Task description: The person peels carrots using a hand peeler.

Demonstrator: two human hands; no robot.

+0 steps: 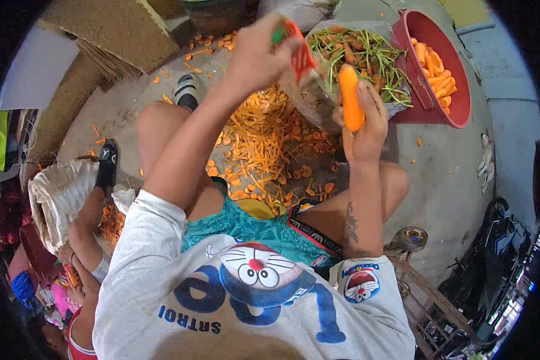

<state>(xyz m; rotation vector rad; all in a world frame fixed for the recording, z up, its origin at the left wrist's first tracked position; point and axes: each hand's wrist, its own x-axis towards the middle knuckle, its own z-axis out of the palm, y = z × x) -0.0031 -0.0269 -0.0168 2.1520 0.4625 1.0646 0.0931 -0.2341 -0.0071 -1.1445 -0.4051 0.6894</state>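
My left hand point(261, 57) is raised, its fingers wrapped around a red-handled peeler point(302, 51) with a green part by the thumb. The peeler's lower end is blurred and points toward the carrot. In my right hand point(369, 123) a peeled orange carrot point(351, 99) is held upright, thumb along its side. Just beyond, a clear plastic bag point(390, 30) holds unpeeled carrots with green stems point(357, 51). Below my hands, a heap of carrot peelings and slices point(264, 132) covers the floor between my legs.
A red tub point(414, 72) of peeled carrots point(435, 69) leans at the far right. Another person's hand point(75, 291) holds a carrot at the lower left, near a white sack point(63, 195). A metal-framed cart point(432, 306) stands at right.
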